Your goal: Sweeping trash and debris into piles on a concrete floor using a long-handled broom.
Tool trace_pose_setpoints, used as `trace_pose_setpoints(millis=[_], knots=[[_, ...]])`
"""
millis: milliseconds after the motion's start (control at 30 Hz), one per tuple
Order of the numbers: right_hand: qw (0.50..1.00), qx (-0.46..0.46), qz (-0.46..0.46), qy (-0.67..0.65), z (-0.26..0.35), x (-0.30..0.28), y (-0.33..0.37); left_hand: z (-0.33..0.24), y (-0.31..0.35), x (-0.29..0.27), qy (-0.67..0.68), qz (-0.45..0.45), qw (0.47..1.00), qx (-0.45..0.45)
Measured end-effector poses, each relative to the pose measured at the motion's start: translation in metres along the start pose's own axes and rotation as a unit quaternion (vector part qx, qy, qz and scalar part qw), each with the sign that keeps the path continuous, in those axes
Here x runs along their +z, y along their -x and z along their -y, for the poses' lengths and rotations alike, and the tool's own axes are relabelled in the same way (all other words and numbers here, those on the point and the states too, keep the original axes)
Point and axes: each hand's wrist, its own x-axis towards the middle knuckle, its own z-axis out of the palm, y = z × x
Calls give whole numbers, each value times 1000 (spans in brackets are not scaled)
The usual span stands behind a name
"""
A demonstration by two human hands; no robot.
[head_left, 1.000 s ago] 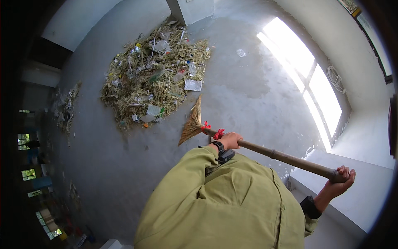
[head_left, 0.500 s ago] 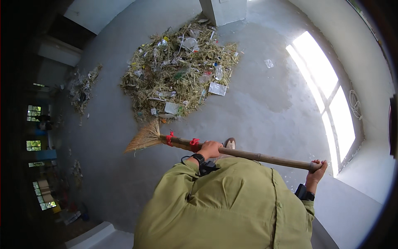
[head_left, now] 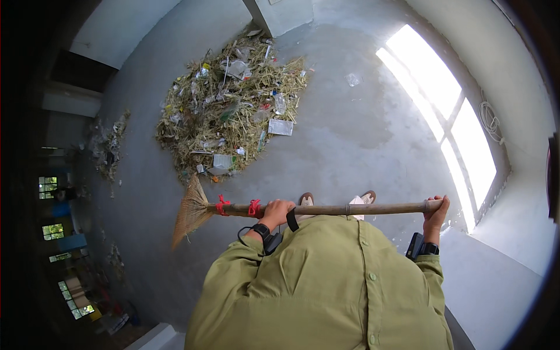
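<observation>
Both of my hands grip a long-handled straw broom (head_left: 344,209), held almost level across in front of me. My left hand (head_left: 276,214) is wrapped round the bamboo handle not far from the broom head. My right hand (head_left: 435,214) closes on the far right end of the handle. Red ties bind the handle near the fanned bristles (head_left: 194,211), which point left. Just beyond the bristles lies a large heap of straw and litter (head_left: 233,111), mixed with plastic wrappers, bottles and scraps. Whether the bristles touch the floor I cannot tell.
A smaller litter pile (head_left: 109,146) lies at the left. A pillar (head_left: 286,16) stands beyond the heap. A clear plastic scrap (head_left: 352,79) rests on the grey floor. A coiled white cable (head_left: 489,121) is by the right wall, beside a bright sunlit patch (head_left: 443,87).
The broom has turned from slanting to nearly level, its right end moving away from me. The heap appears further left in view, and both my shoes now show.
</observation>
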Motion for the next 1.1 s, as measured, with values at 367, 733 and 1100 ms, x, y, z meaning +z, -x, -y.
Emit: trace_pose_setpoints(millis=[367,733,1100], knots=[[971,-224,47,-63,171,-41,-65,-175,-121,-22,-22,-34,993,115],[878,-477,-20,-27,317,-64,19,-301,-196,-26,86,25,954,288],[923,-380,54,10,217,74,-6,-176,-243,22,35,35,987,154]])
